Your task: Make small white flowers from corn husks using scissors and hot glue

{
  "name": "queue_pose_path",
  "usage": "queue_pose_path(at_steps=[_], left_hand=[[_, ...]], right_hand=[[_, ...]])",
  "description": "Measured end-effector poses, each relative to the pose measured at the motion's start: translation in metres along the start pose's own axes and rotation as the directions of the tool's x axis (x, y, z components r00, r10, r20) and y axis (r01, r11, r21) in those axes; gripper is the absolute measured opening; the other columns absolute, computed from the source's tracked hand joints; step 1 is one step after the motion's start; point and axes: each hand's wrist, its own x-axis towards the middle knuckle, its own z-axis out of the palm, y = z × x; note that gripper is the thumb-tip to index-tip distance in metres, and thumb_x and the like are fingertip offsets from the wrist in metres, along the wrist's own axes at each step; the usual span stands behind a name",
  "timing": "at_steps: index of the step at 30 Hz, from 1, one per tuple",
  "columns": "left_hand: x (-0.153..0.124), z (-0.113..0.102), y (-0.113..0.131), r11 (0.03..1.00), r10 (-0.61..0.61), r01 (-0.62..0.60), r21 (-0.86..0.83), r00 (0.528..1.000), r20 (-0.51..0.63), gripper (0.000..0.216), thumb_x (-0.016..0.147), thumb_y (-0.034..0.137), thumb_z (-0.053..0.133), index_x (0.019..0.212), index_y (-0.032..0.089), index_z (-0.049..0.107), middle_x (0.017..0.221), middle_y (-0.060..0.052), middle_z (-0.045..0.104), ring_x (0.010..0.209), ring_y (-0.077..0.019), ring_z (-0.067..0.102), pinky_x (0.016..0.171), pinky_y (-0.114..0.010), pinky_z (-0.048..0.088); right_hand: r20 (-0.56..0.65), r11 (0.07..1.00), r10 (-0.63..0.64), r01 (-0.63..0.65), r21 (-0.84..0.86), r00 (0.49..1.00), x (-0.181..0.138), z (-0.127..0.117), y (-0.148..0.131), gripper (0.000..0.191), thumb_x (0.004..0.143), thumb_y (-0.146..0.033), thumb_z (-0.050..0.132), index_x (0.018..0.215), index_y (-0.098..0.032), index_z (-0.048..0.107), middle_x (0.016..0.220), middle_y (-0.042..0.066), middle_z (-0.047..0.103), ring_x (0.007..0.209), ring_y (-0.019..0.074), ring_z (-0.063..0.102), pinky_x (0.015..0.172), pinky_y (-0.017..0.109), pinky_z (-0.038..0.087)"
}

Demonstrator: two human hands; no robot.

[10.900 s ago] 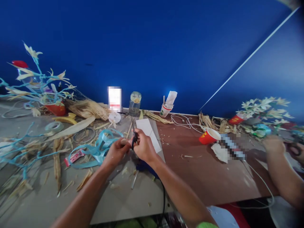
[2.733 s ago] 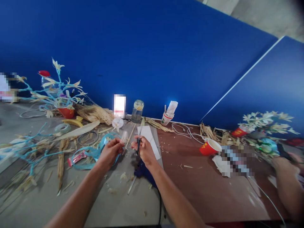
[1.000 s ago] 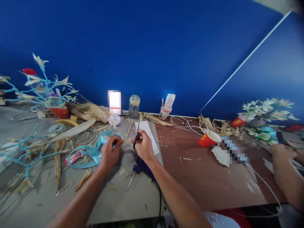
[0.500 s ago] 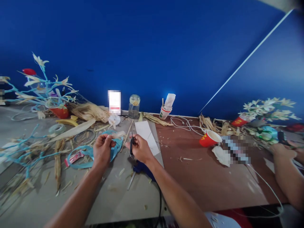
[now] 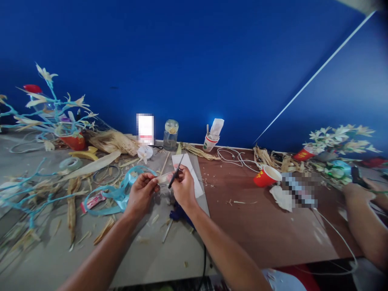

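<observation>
Above table (image 5: 91, 258), hands raised, husk strip (image 5: 164, 178) pinched

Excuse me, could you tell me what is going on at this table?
A person is doing craft work with dried husks. The left hand pinches a pale husk strip, and the right hand holds small scissors against it. A blue ribbon lies beside them. Another person's arm works at the far right.

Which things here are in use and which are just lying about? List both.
In use: left hand pinching the pale husk strip; right hand holding the scissors.

Lying about: blue ribbon, red cup, glass jar, white cable.
</observation>
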Motion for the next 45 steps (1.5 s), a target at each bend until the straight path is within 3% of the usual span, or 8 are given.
queue_pose_path(at_steps=[4, 8, 14, 18, 23, 45], left_hand=[[0.0, -0.001, 0.002, 0.984, -0.086, 0.069, 0.163, 0.992, 0.093, 0.036, 0.059, 0.027, 0.077, 0.089, 0.016, 0.06, 0.067, 0.002, 0.06, 0.052, -0.0081, 0.051, 0.05, -0.021, 0.039], [0.001, -0.003, 0.002, 0.953, -0.164, 0.117, 0.28, 0.975, 0.15, 0.025, 0.058, 0.028, 0.077, 0.074, 0.014, 0.064, 0.061, 0.001, 0.057, 0.049, -0.0076, 0.047, 0.048, -0.021, 0.038], [0.002, -0.006, 0.007, 0.983, -0.181, 0.178, 0.047, 0.982, 0.061, 0.024, 0.059, 0.026, 0.077, 0.069, 0.015, 0.058, 0.059, 0.003, 0.056, 0.049, -0.0061, 0.048, 0.05, -0.018, 0.039], [0.002, -0.006, 0.013, 0.983, -0.171, 0.172, -0.07, 0.985, 0.02, 0.022, 0.06, 0.021, 0.075, 0.071, 0.014, 0.057, 0.059, 0.003, 0.056, 0.051, -0.0068, 0.05, 0.051, -0.018, 0.042], [0.003, -0.007, 0.015, 0.982, -0.142, 0.142, -0.125, 0.99, 0.011, 0.02, 0.061, 0.02, 0.073, 0.067, 0.014, 0.055, 0.056, 0.004, 0.054, 0.047, -0.006, 0.047, 0.048, -0.017, 0.04], [0.004, -0.012, 0.013, 0.964, -0.194, 0.205, -0.17, 0.978, 0.081, 0.015, 0.067, 0.021, 0.067, 0.067, 0.015, 0.053, 0.05, 0.004, 0.047, 0.045, -0.0063, 0.043, 0.044, -0.016, 0.035]], right_hand=[[0.02, 1.0, -0.006, 0.006, 0.011, 1.0, 0.005, -0.005, -0.001, 0.04, 0.067, -0.027, 0.06, 0.104, -0.016, 0.052, 0.077, 0.001, 0.064, 0.063, 0.0123, 0.059, 0.058, 0.024, 0.049], [0.057, 1.0, -0.013, 0.012, 0.013, 0.998, 0.008, -0.009, 0.0, 0.04, 0.067, -0.027, 0.061, 0.105, -0.017, 0.052, 0.077, 0.001, 0.063, 0.064, 0.0124, 0.059, 0.058, 0.023, 0.049], [0.227, 0.992, 0.017, 0.011, -0.123, 0.974, -0.001, -0.007, 0.007, 0.044, 0.068, -0.029, 0.064, 0.108, -0.017, 0.053, 0.08, 0.001, 0.065, 0.065, 0.0125, 0.059, 0.058, 0.022, 0.046], [0.344, 0.933, -0.004, 0.127, -0.338, 0.939, -0.01, -0.003, 0.012, 0.038, 0.071, -0.034, 0.064, 0.106, -0.021, 0.057, 0.075, 0.0, 0.066, 0.065, 0.0134, 0.059, 0.058, 0.022, 0.044], [0.434, 0.841, 0.002, 0.233, -0.487, 0.901, -0.017, 0.0, 0.005, 0.034, 0.072, -0.038, 0.064, 0.101, -0.022, 0.059, 0.068, -0.001, 0.066, 0.063, 0.0149, 0.061, 0.059, 0.022, 0.042], [0.454, 0.746, -0.025, 0.319, -0.585, 0.891, -0.023, 0.007, 0.005, 0.027, 0.079, -0.038, 0.057, 0.099, -0.02, 0.06, 0.076, 0.005, 0.07, 0.072, 0.02, 0.066, 0.064, 0.024, 0.043]])
